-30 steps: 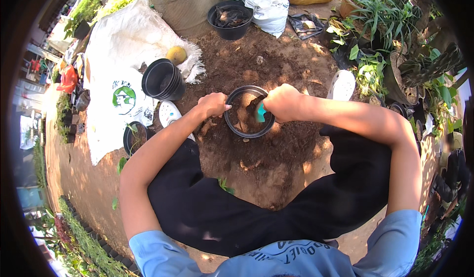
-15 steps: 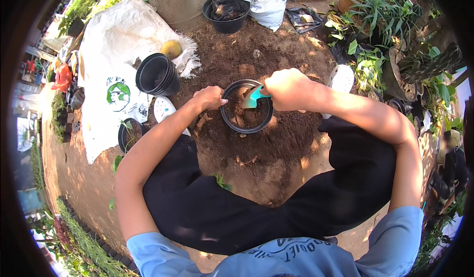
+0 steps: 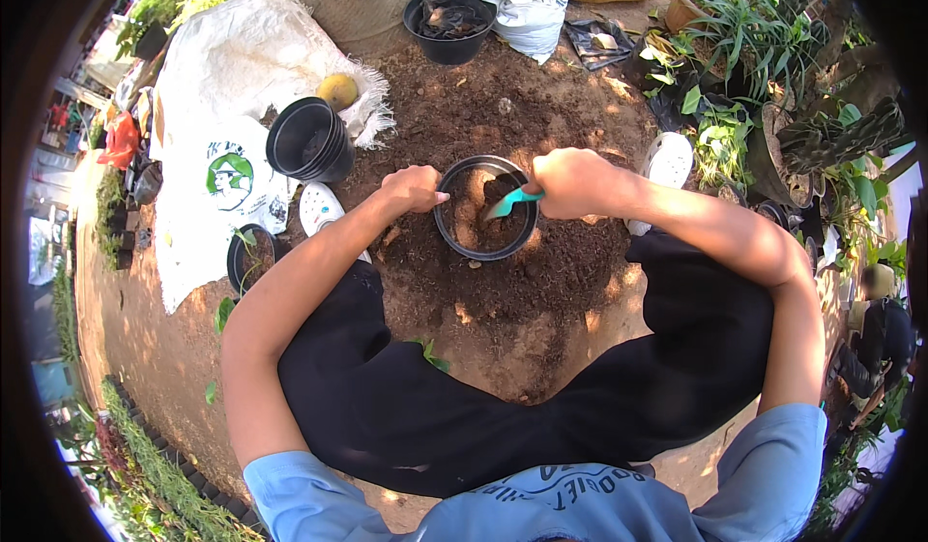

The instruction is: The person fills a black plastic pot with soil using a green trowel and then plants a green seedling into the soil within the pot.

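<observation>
A round black plant pot (image 3: 480, 255) stands on the soil between my feet, with brown soil inside it. My left hand (image 3: 414, 189) is closed on the pot's left rim, its thumb at the edge. In my right hand (image 3: 572, 183), above the right rim, is the handle of a teal hand trowel (image 3: 505, 203). The trowel's blade tilts down into the pot and its tip meets the soil. My right fist hides most of the handle.
Left of the pot are stacked black pots (image 3: 307, 144), a yellowish round fruit (image 3: 337, 91) and a white sack (image 3: 227, 68). A wide black pot (image 3: 449, 26) stands beyond, near a white bag (image 3: 530, 12). Leafy plants (image 3: 739, 34) crowd the right; a person (image 3: 878, 334) is at far right.
The trowel has turned in my right hand, and its blade now lies lower and flatter in the pot. My left hand keeps its place on the rim.
</observation>
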`<state>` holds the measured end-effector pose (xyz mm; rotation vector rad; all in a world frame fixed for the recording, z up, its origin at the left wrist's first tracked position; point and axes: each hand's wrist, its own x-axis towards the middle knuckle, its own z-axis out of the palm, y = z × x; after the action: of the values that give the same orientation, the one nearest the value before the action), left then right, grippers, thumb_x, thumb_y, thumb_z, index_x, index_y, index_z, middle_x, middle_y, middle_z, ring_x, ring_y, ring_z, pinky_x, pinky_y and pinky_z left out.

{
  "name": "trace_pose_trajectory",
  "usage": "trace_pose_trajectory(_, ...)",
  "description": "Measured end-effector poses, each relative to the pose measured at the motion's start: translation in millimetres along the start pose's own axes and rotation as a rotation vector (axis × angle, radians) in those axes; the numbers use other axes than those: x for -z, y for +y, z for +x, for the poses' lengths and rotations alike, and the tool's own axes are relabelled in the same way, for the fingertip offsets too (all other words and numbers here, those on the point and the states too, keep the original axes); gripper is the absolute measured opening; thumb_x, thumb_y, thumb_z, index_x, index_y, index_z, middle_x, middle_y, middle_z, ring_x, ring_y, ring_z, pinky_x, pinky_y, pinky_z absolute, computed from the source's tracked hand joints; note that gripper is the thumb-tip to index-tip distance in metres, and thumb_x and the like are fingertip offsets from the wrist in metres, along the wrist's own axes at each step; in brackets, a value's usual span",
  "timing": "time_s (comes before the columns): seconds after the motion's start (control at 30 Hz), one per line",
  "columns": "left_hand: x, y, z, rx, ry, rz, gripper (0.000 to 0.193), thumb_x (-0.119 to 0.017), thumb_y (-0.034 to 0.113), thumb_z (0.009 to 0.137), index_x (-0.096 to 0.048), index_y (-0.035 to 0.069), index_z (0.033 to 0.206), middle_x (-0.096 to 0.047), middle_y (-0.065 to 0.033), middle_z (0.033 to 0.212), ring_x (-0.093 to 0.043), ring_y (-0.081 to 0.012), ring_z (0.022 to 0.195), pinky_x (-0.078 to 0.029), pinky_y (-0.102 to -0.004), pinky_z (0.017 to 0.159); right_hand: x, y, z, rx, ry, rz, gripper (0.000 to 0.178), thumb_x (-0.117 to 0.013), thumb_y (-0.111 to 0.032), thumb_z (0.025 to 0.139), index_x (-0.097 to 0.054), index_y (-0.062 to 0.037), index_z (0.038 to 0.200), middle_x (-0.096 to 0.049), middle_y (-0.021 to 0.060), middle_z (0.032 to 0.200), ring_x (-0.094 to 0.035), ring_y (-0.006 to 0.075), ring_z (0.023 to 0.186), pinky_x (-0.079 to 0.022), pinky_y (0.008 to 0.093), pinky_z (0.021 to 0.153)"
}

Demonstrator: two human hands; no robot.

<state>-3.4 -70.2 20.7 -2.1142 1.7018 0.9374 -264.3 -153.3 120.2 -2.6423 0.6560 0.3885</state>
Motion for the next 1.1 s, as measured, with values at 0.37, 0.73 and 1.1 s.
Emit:
trace_pose_trajectory(0.37,-0.4,2.2,-2.7,-0.026,0.041,-0.017,0.035,-0.065,0.044,0.094,-0.066,0.01,0.102,-0.072,-0.0126,0.104,-0.067,-0.0343,0.106,-0.051,-0.0474,0.089,-18.1,4.4,3.8,0.331,0.269,-0.326,0.024,-0.071,-0.014,0.076,-0.076,-0.0155,0.099,-0.066,0.0102,0.067,-0.069,0.0297,0.066,-0.055,0.0415,0.061)
trace_pose_trajectory(0.73,6.7,9.7,-7.8,0.016,-0.037,-0.005,0.042,-0.062,0.046,0.095,-0.066,0.015,0.123,-0.067,-0.0116,0.125,-0.061,-0.0328,0.121,-0.048,-0.0477,0.1,-20.1,-23.9,3.0,0.076,-0.036,-0.253,0.02,-0.074,-0.02,0.071,-0.073,-0.0047,0.084,-0.073,0.0146,0.086,-0.073,0.0303,0.085,-0.058,0.0399,0.071)
trace_pose_trajectory(1.1,-1.4,7.4,-3.8,-0.003,0.05,0.011,0.036,-0.063,0.045,0.094,-0.067,0.011,0.106,-0.072,-0.0121,0.107,-0.066,-0.0331,0.109,-0.05,-0.0473,0.092,-41.0,3.9,11.6,-0.073,-0.062,0.097,0.024,-0.063,-0.013,0.078,-0.07,0.0007,0.096,-0.07,0.0231,0.086,-0.071,0.0388,0.086,-0.057,0.0467,0.078)
